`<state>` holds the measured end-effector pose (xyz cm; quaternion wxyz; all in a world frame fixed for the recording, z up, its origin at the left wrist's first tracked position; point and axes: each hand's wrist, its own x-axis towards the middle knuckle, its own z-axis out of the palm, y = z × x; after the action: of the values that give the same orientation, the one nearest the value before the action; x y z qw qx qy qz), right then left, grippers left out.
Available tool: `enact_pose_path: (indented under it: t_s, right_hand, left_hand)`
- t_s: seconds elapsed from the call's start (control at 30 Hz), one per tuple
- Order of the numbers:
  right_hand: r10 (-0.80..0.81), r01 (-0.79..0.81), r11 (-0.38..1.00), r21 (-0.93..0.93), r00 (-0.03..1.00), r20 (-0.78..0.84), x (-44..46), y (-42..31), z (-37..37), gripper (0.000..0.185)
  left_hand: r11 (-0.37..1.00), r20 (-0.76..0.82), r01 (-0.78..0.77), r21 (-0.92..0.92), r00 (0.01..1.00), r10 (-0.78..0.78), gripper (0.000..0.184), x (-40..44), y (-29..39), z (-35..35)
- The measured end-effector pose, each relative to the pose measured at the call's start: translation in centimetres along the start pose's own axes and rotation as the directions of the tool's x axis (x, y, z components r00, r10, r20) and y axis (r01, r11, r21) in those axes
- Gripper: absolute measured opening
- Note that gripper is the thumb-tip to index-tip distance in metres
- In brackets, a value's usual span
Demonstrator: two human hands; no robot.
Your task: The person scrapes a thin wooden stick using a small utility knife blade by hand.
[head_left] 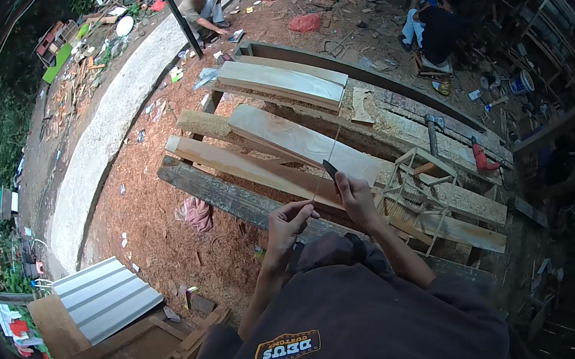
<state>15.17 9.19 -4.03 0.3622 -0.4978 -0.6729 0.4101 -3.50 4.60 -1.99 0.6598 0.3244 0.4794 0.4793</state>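
My left hand (292,225) pinches the lower end of a thin wooden stick (334,142), which slants up and away over the boards. My right hand (357,201) is closed around a knife, its dark blade (330,169) pointing up and lying against or very near the stick. The knife's handle is hidden in my fist. Beneath the stick lies a pale, wide board (296,135) on the slatted workbench (213,188). Just right of my right hand stands a small openwork frame of thin sticks (413,182).
A hammer (432,134) and a red-handled tool (480,156) rest on the shavings-strewn bench. More planks (282,79) lie at its far side. One person (202,10) crouches by the concrete path (101,123); another person (436,32) bends at upper right. Corrugated sheet (108,298) lies lower left.
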Motion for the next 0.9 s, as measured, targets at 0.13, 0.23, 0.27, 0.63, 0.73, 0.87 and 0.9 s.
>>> enact_pose_path:
  t_s: [0.13,0.23,0.27,0.63,0.73,0.87,0.9]
  right_hand:
    - [-0.088,0.090,0.991,-0.094,0.996,0.027,-0.7,-0.1,0.6,0.034]
    - [0.028,-0.034,0.994,-0.108,0.998,-0.059,-0.2,0.4,-0.2,0.032]
    - [0.024,-0.032,0.991,-0.126,0.998,-0.065,-0.1,0.4,-0.4,0.032]
    - [0.038,-0.046,0.995,-0.092,0.996,-0.087,-0.4,-0.6,-0.2,0.039]
    - [-0.039,0.035,0.996,-0.080,0.998,-0.050,-0.9,-0.7,0.5,0.042]
    - [0.072,-0.077,0.996,-0.053,0.993,-0.092,0.0,0.1,-0.1,0.041]
    - [-0.012,0.007,0.997,-0.077,0.998,-0.065,-0.5,-1.0,0.4,0.041]
  left_hand:
    - [0.998,0.007,-0.008,0.056,1.000,0.008,0.023,-0.2,-0.3,-0.2]
    - [0.998,-0.019,-0.022,0.055,1.000,0.023,0.025,-0.3,-0.4,-0.2]
    - [0.997,-0.020,-0.021,0.068,1.000,0.022,0.025,-0.4,-0.3,-0.1]
    - [0.982,-0.035,-0.088,0.165,0.995,0.095,0.022,-0.4,0.1,0.6]
    - [0.978,-0.036,-0.108,0.179,0.993,0.116,0.022,-0.1,-0.6,0.3]
    - [0.979,-0.036,-0.125,0.159,0.991,0.132,0.022,-0.2,-0.4,0.2]
    - [0.979,-0.043,-0.120,0.164,0.991,0.129,0.023,-0.4,-0.3,0.4]
